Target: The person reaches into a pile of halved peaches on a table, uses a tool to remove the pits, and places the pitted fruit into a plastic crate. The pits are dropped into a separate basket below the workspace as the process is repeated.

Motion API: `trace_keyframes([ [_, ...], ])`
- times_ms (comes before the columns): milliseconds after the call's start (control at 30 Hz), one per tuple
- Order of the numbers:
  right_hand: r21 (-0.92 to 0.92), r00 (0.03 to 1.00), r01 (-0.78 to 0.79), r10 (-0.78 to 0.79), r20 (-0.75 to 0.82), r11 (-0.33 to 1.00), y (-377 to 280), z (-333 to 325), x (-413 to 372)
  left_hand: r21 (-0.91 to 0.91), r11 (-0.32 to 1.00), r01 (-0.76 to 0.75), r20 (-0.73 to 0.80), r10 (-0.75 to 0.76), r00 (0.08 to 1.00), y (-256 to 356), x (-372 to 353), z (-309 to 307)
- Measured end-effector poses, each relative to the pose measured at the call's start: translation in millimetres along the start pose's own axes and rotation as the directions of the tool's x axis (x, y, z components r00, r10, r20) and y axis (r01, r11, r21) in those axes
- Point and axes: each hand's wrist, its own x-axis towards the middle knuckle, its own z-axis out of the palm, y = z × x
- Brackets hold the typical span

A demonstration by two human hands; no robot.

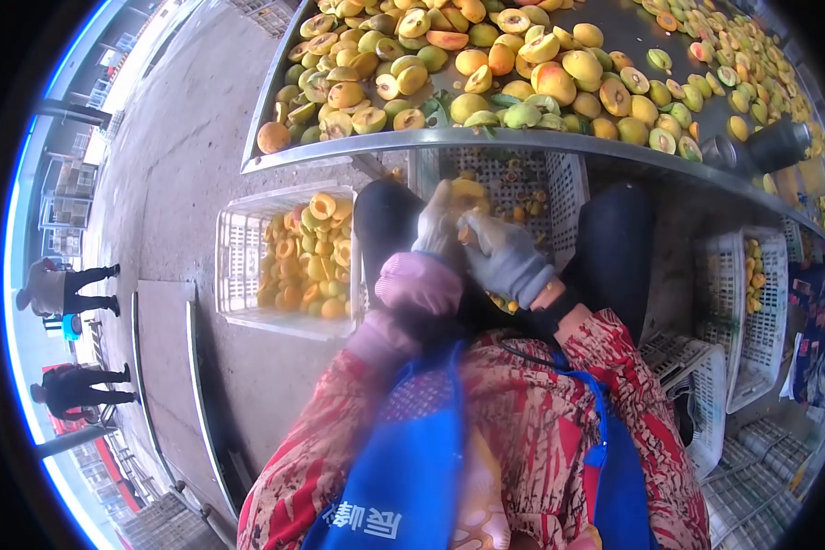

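My left hand [438, 223], in a pale work glove below a pink cuff, is closed in front of my lap. Against its fingers is a blurred yellow apricot [469, 192], apparently held there. Close beside it, my right hand [507, 255] wears a greyish glove with a black band at the wrist. Its fingers are bent in toward the left hand, and anything between them is hidden by blur. Beneath both hands, between my knees, stands a plastic crate [566, 197] with a few fruit pieces in it.
A metal-edged table [385, 144] heaped with whole and halved apricots [559, 82] spans the front. A white crate [238, 312] of apricot halves stands at left. More crates [770, 344] and a dark cylinder [779, 145] are at right. Two people [73, 289] stand far left.
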Motion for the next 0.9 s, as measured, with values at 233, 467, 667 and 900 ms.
trace_keyframes([
  [233, 0.451, 0.655, -0.740, 0.686, 0.317, 0.499, -5, -7, -5, -0.229, 0.973, -0.040, 0.050, 0.053, 0.997, 7, -8, 11],
  [467, 0.147, 0.760, -0.645, 0.609, 0.227, 0.750, 12, 5, -6, 0.072, 0.996, 0.056, 0.054, -0.060, 0.997, 12, 0, 9],
  [667, 0.269, 0.744, -0.667, 0.635, 0.206, 0.694, 22, 15, -6, -0.040, 0.994, -0.102, -0.202, 0.092, 0.975, -3, 9, 11],
  [900, 0.237, 0.646, -0.763, 0.693, 0.320, 0.602, 8, 1, 10, 0.183, 0.944, -0.273, -0.182, 0.306, 0.935, -14, 13, 19],
])
